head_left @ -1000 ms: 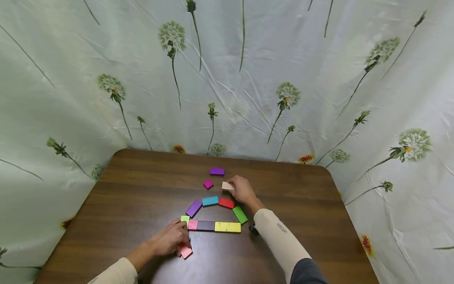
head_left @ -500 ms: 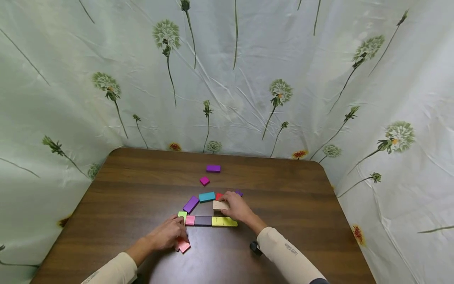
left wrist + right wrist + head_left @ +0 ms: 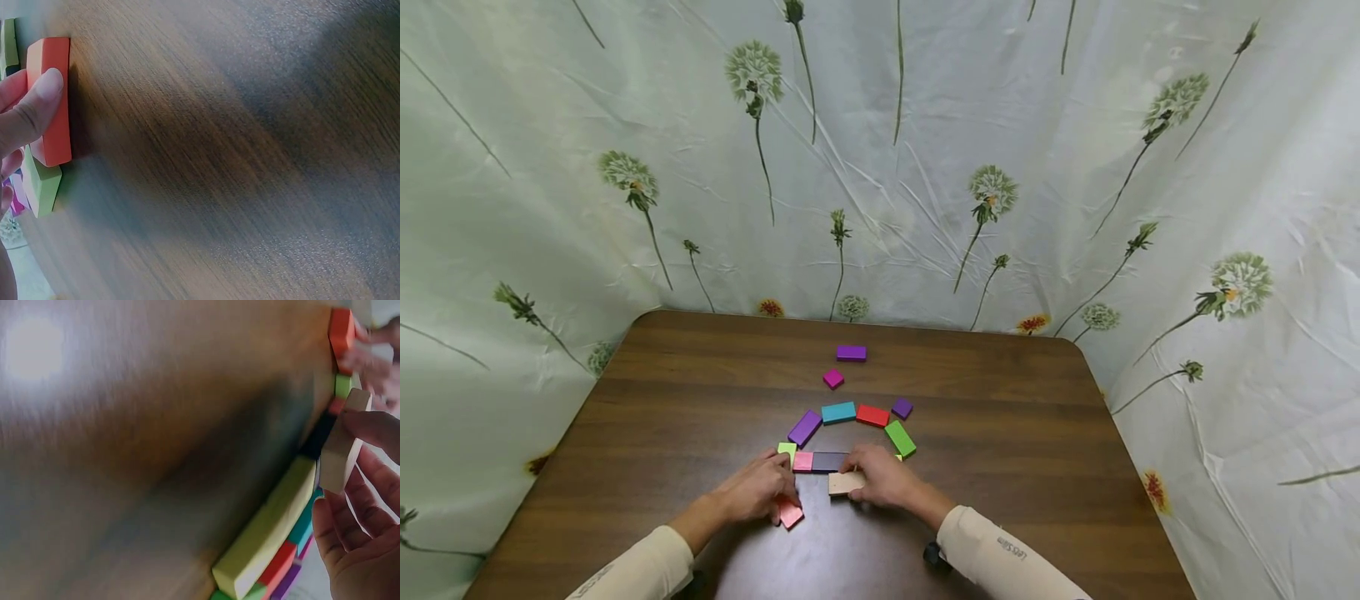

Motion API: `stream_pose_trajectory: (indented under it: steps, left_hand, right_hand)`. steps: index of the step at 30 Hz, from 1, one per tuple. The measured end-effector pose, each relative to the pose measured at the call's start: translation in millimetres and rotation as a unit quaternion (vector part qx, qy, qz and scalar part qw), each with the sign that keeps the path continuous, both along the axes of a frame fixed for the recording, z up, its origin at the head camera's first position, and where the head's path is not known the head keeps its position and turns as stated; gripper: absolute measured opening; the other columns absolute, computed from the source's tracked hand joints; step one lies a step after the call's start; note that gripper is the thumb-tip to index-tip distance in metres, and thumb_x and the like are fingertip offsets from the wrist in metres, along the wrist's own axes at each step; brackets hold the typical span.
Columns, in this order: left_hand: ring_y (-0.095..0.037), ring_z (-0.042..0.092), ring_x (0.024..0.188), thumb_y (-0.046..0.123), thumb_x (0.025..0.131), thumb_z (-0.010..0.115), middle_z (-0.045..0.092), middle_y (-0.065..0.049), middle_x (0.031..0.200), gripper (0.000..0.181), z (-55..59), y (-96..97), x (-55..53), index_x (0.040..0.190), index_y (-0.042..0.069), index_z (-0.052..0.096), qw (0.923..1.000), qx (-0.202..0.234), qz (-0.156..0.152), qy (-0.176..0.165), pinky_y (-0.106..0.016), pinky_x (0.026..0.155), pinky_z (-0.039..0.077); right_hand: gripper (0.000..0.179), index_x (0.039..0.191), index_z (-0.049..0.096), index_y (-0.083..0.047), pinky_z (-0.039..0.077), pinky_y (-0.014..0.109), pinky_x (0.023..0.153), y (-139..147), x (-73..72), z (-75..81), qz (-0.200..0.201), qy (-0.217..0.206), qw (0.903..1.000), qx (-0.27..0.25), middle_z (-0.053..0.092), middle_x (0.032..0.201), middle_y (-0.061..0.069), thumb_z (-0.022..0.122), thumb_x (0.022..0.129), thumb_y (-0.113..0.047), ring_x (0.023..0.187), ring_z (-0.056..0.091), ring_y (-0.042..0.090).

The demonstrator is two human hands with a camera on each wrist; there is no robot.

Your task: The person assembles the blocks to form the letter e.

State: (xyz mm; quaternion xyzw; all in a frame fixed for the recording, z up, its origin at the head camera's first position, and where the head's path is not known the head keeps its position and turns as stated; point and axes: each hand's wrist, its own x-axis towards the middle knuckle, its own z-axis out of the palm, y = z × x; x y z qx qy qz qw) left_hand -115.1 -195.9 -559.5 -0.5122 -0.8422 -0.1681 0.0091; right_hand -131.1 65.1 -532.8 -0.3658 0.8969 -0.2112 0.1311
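My left hand (image 3: 760,490) pinches a salmon-pink block (image 3: 789,513) at the front left; in the left wrist view the thumb lies on this orange-looking block (image 3: 59,128). My right hand (image 3: 886,482) holds a beige wooden block (image 3: 842,484) between thumb and fingers, just in front of a row of blocks. That row has a lime block (image 3: 786,448), a small pink block (image 3: 802,461), a dark block (image 3: 827,462) and a yellow block (image 3: 265,525), mostly hidden by the right hand in the head view.
Behind the row, a purple block (image 3: 805,428), a teal block (image 3: 838,412), a red block (image 3: 873,415) and a green block (image 3: 900,438) form an arch. Farther back lie a magenta block (image 3: 833,379), a violet block (image 3: 852,354) and a small dark-purple block (image 3: 902,407). A flowered curtain (image 3: 910,275) borders the table.
My right hand has brought the beige block from behind the arch toward me, over the blocks, to the front of the row. The left hand stays on the salmon-pink block.
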Motion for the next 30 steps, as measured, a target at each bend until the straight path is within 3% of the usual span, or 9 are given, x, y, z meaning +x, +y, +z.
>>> stream_pose_trajectory:
  steps: [8,18,30]
  left_hand:
    - [-0.007,0.047,0.081,0.024,0.065,0.084,0.067,0.018,0.084,0.024,1.6,-0.6,-0.2,0.088,0.023,0.077,0.9994,-0.019,0.015,-0.023,-0.026,0.073,0.032]
    - [-0.006,0.048,0.08,0.028,0.058,0.083,0.067,0.02,0.083,0.028,-2.0,0.2,-1.4,0.084,0.024,0.076,0.9996,0.017,-0.008,0.023,-0.025,0.072,0.032]
    - [-0.006,0.048,0.079,0.029,0.058,0.084,0.068,0.017,0.082,0.027,-1.4,0.0,-1.8,0.083,0.023,0.076,0.9995,0.014,-0.007,0.028,-0.024,0.072,0.032]
  right_hand:
    - [0.029,0.103,0.072,-0.013,0.042,0.015,0.077,-16,13.9,-6.9,0.037,-0.031,0.9983,0.032,0.062,0.093,-0.009,0.08,0.075,-0.018,0.085,0.054,0.0]
    - [0.029,0.102,0.072,-0.014,0.041,0.011,0.076,-28,20.7,-17.8,0.087,-0.027,0.9954,0.029,0.062,0.094,-0.01,0.08,0.075,-0.021,0.086,0.053,-0.003]
    - [0.029,0.096,0.069,-0.017,0.039,0.009,0.07,-30,24.0,-19.8,0.087,-0.054,0.9944,0.028,0.057,0.085,-0.016,0.084,0.073,-0.027,0.077,0.048,-0.006]
